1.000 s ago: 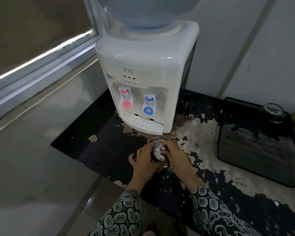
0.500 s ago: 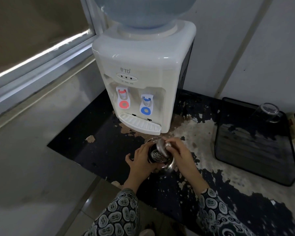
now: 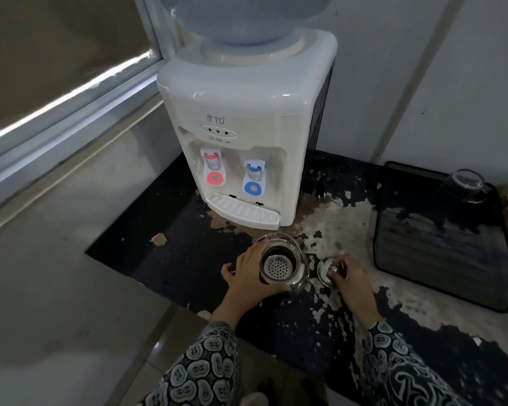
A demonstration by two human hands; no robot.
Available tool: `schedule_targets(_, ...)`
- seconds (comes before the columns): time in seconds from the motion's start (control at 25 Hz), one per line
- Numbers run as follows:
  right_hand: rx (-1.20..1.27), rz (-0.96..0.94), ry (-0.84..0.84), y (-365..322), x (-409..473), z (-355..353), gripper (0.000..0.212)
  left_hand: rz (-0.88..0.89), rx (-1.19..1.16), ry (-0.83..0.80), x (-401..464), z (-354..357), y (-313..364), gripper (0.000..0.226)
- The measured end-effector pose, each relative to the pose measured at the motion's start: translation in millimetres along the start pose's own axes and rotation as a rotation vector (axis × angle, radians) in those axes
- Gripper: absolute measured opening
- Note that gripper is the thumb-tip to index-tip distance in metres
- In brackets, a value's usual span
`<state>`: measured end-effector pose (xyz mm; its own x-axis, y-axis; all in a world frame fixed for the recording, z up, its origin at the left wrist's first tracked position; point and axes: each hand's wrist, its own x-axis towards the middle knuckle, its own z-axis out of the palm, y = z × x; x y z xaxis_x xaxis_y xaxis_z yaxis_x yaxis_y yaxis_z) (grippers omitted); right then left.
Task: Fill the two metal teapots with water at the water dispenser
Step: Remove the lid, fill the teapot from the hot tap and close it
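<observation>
Still, the pot (image 3: 282,266) was gripped by the left hand (image 3: 248,275), the lid (image 3: 324,271) pinched by the right hand (image 3: 351,275) at 3 o'clock — a spill was judged possible if the tap (image 3: 254,178) at 12 were missed.

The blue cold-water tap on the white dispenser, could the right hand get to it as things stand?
Probably yes, once freed: the right hand pinches the round metal lid on the counter, and nothing stands between it and the blue cold-water tap.

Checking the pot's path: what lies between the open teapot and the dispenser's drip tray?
In the head view, only bare, peeling countertop separates the teapot, gripped by the left hand, from the drip tray. The lid sits off to the right.
</observation>
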<state>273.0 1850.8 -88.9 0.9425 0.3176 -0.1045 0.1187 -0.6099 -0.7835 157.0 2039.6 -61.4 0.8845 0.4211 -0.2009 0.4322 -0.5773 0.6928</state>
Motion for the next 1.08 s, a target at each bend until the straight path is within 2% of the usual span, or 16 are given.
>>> schedule_targets(0.16, -0.028, -0.081, -0.047, -6, -1, 7, 0.02, 0.134, 0.17, -0.026, -6, -2, -8, 0.108)
schedule_targets(0.24, 0.069, -0.138, -0.073, -20, -5, 15, 0.025, 0.197, 0.227, 0.002, -9, -1, -14, 0.11)
schedule_targets(0.36, 0.269, -0.221, -0.214, -41, -6, 25, 0.033, 0.206, 0.249, 0.025, -9, -2, -18, 0.111)
schedule_targets(0.48, 0.377, -0.168, -0.311, -55, 3, 26, 0.03, 0.221, 0.308, -0.041, -2, -10, -20, 0.112)
schedule_targets(0.6, 0.353, -0.034, -0.305, -63, 14, 19, 0.021, 0.298, 0.46, -0.129, 15, -30, -21, 0.1)
schedule_targets(0.68, 0.237, -0.025, -0.377, -67, 22, 13, 0.03, 0.308, 0.509, -0.056, 20, -41, -25, 0.082)
schedule_targets(0.76, 0.174, 0.046, -0.485, -71, 27, 10, 0.031, 0.219, 0.397, 0.185, 17, -43, -31, 0.064)
schedule_targets(0.84, 0.153, 0.204, -0.593, -76, 30, 7, 0.036, 0.011, 0.1, 0.459, 6, -34, -31, 0.049)
schedule_targets(0.88, 0.109, 0.256, -0.626, -80, 33, 7, 0.043, -0.078, -0.08, 0.525, -1, -27, -28, 0.042)
schedule_targets(0.92, 0.037, 0.266, -0.622, -83, 38, 9, 0.051, -0.135, -0.236, 0.521, -8, -18, -22, 0.036)
schedule_targets(1.0, -0.122, 0.181, -0.533, -88, 51, 14, 0.059, -0.163, -0.381, 0.411, -19, 2, -10, 0.034)
schedule_targets(1.08, -0.087, 0.107, -0.527, -92, 61, 20, 0.055, -0.147, -0.456, 0.317, -25, 17, 0, 0.051)
